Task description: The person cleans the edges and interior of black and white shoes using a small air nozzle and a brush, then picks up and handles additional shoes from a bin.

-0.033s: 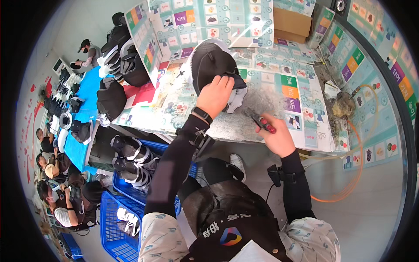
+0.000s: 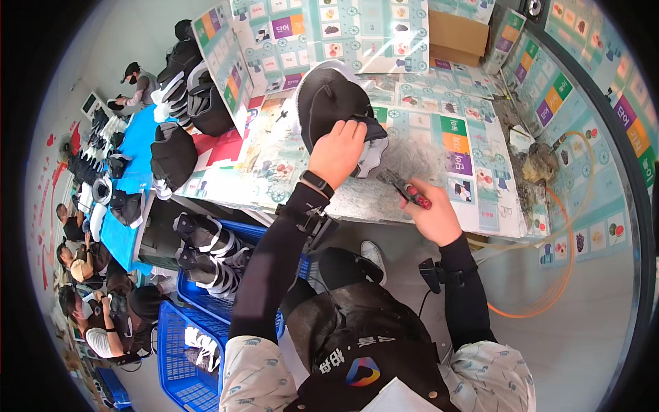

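A black shoe (image 2: 331,96) with a white sole edge rests on the paper-covered workbench (image 2: 257,154). My left hand (image 2: 338,152) is closed on its near end, fingers curled over the black upper. Grey and white material shows just below those fingers. To the right, my right hand (image 2: 436,211) is closed around a red-and-black hand tool (image 2: 416,197). Its dark, narrow head points up and left, over a grey smudged patch of the bench and apart from the shoe. The tool's exact kind is unclear.
More black shoes (image 2: 173,156) are stacked along the bench's left side. Blue baskets (image 2: 180,371) with shoes stand below left. A cardboard box (image 2: 458,36) sits at the back. An orange hose (image 2: 568,275) loops at right. Other people (image 2: 103,319) work at far left.
The right hand has tilted slightly, and the tool's dark head has shifted a little up and left. The left hand and shoe have hardly moved.
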`<state>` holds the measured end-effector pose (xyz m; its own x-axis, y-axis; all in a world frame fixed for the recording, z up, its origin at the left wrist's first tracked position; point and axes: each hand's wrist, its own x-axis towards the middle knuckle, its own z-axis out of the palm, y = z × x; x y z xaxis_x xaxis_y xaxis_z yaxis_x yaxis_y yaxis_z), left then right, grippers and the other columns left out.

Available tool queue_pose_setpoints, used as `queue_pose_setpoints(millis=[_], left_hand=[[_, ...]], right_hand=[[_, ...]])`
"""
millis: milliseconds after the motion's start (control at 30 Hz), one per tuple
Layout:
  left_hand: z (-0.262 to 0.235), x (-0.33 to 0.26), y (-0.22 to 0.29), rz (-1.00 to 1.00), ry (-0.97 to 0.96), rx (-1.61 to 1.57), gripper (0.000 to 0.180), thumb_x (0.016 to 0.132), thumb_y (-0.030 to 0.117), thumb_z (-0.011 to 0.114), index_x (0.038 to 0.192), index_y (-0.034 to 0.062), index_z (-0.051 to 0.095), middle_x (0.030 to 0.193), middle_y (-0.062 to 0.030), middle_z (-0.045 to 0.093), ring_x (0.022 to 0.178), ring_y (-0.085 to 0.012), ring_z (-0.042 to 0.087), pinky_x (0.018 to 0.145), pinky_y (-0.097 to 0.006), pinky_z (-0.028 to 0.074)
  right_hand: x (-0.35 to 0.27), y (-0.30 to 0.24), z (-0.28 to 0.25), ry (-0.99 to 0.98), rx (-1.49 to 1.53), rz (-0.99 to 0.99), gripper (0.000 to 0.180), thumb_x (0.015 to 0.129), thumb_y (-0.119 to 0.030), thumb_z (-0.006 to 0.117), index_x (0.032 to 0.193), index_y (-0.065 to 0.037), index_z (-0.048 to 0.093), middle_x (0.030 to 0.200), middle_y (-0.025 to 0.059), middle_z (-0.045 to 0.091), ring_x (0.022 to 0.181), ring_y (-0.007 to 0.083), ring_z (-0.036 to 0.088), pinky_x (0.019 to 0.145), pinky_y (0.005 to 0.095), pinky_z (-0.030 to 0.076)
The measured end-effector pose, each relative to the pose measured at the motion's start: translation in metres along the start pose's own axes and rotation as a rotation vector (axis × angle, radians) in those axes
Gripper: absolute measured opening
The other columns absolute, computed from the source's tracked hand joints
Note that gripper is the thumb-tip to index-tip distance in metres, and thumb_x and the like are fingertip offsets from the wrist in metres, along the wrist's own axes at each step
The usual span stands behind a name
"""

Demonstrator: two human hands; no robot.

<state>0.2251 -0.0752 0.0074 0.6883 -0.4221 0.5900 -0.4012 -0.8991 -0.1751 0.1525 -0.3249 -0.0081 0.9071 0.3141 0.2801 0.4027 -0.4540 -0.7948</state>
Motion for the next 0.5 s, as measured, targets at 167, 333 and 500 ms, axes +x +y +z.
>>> queue_pose_setpoints(millis=[167,333,500], left_hand=[[-0.008,0.002,0.009,-0.037,-0.002,-0.087,0.031,0.087,0.020,0.074,0.111,0.0049,0.062,0.102,-0.0097,0.061,0.096,-0.0290,0.066,0.077,-0.040,0.057],[-0.010,0.001,0.009,-0.064,0.000,-0.124,0.028,0.087,0.020,0.075,0.109,0.0063,0.063,0.100,-0.0100,0.059,0.096,-0.0299,0.066,0.077,-0.042,0.057],[-0.012,-0.005,0.015,-0.149,0.045,-0.153,0.025,0.086,0.020,0.075,0.103,0.0054,0.064,0.097,-0.0112,0.057,0.092,-0.0322,0.067,0.076,-0.044,0.057]], right_hand=[[0.009,0.013,0.012,0.121,0.075,0.110,0.022,0.085,-0.012,0.065,0.101,0.002,0.067,0.085,0.0299,0.064,0.086,0.0521,0.061,0.072,0.0488,0.050],[0.009,0.006,0.021,0.067,-0.045,0.130,0.022,0.084,-0.012,0.065,0.100,0.003,0.067,0.083,0.0303,0.063,0.086,0.0525,0.060,0.073,0.0506,0.050],[0.011,0.013,0.024,0.141,-0.118,0.109,0.024,0.081,-0.010,0.067,0.101,0.004,0.068,0.077,0.0254,0.064,0.068,0.0403,0.063,0.065,0.0420,0.048]])
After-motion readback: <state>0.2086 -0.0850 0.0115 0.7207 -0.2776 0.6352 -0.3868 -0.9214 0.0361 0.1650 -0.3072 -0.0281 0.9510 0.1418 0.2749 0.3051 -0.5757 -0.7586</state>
